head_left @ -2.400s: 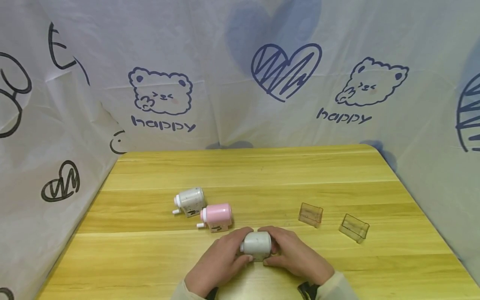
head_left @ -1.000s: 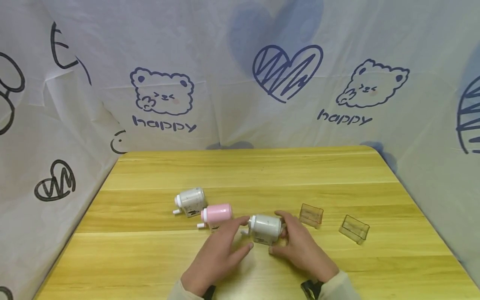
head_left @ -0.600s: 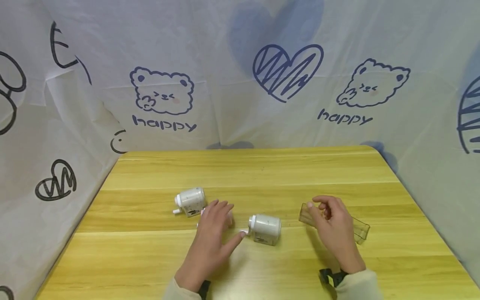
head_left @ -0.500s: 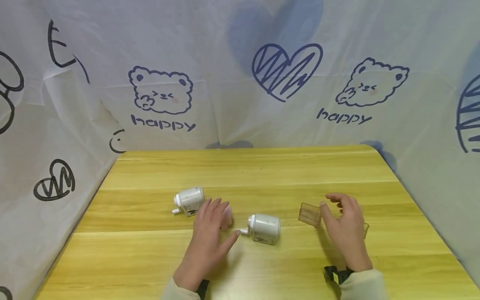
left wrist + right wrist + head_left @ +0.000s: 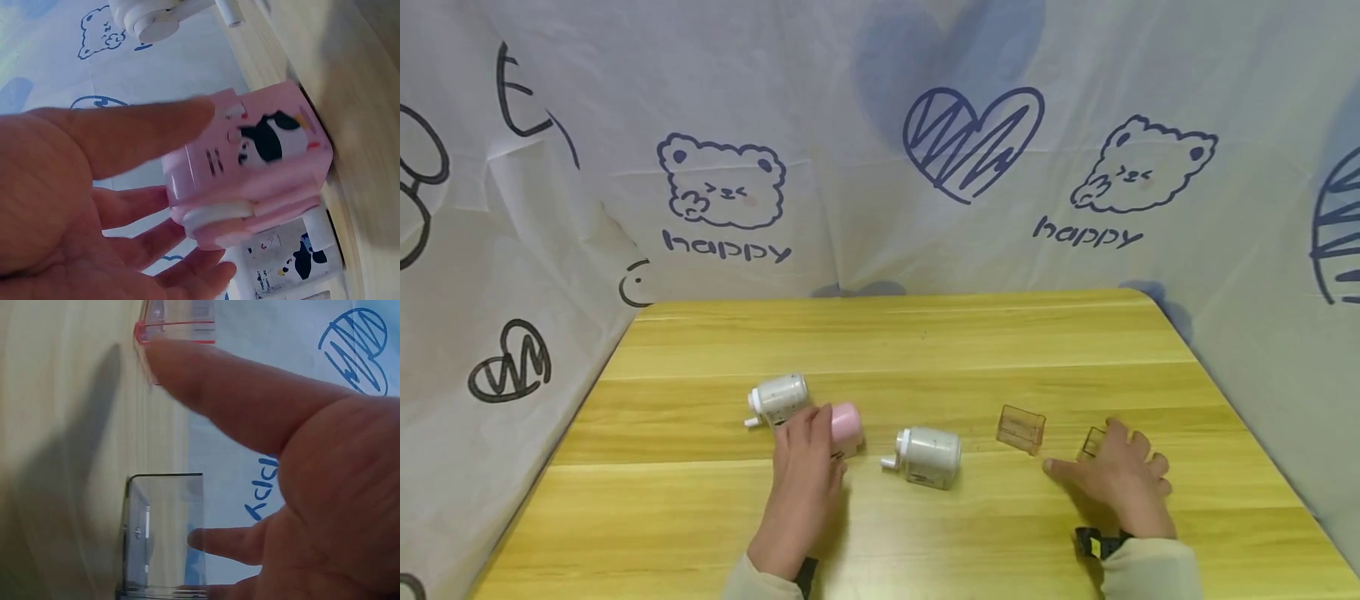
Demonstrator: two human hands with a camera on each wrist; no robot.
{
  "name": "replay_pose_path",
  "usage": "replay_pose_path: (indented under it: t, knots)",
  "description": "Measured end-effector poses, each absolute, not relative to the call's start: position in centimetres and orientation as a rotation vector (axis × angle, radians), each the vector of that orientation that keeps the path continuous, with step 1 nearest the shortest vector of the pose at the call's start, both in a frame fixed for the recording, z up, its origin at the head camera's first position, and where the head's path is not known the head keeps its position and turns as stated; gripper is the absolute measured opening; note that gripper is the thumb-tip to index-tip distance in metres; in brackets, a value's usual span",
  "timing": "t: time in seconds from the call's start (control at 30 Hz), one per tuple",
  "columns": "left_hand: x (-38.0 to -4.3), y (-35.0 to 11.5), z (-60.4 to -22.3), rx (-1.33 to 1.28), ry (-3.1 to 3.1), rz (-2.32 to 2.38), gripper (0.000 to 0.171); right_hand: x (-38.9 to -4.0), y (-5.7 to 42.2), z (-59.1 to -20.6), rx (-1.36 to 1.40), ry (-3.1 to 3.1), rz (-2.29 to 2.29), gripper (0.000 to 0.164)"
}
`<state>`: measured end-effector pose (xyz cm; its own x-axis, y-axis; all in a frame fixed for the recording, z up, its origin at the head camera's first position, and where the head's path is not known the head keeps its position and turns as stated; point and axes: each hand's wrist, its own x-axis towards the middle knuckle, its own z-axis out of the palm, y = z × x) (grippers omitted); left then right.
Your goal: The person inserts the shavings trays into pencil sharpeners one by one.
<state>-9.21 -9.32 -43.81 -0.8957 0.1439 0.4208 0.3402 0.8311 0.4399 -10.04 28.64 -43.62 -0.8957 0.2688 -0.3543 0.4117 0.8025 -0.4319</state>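
My left hand is at the pink crank pencil sharpener, covering its crank end in the head view. In the left wrist view, thumb and spread fingers lie on either side of its body; whether they press on it cannot be told. My right hand reaches over the dark-rimmed clear shavings box, fingers spread and thumb extended. In the right wrist view a fingertip overlaps that box, and the thumb tip is near the red-rimmed clear shavings box. Neither hand visibly grips anything.
A grey-white crank pencil sharpener stands mid-table between the hands, crank leftward. Another grey-white sharpener stands behind the left hand. The wooden table is bordered by a white printed cloth at the back and sides.
Both hands first held the grey-white sharpener, which was set down farther forward and released. My left hand then moved left to the pink sharpener; my right hand moved right to the dark-rimmed box.
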Motion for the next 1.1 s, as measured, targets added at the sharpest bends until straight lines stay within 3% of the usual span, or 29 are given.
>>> replay_pose_path:
  t: [0.27,0.5,0.73,1.1]
  knots:
    - [-9.4,-9.5,-43.9,-0.306,-2.623,-0.774,0.054,-10.1,28.8,-44.2,0.416,2.729,-0.791,0.095]
    - [-9.0,-9.6,-43.5,-0.310,-2.700,-0.900,0.050,-10.1,28.7,-44.5,0.344,2.759,-0.784,0.079]
    - [-8.7,-9.8,-42.8,-0.310,-2.871,-1.123,0.054,-10.1,28.9,-44.5,0.324,2.796,-0.723,0.071]
    - [-8.0,-9.9,-42.7,-0.826,-2.960,-1.315,0.048,-10.4,28.8,-44.1,0.512,2.838,-0.873,0.080]
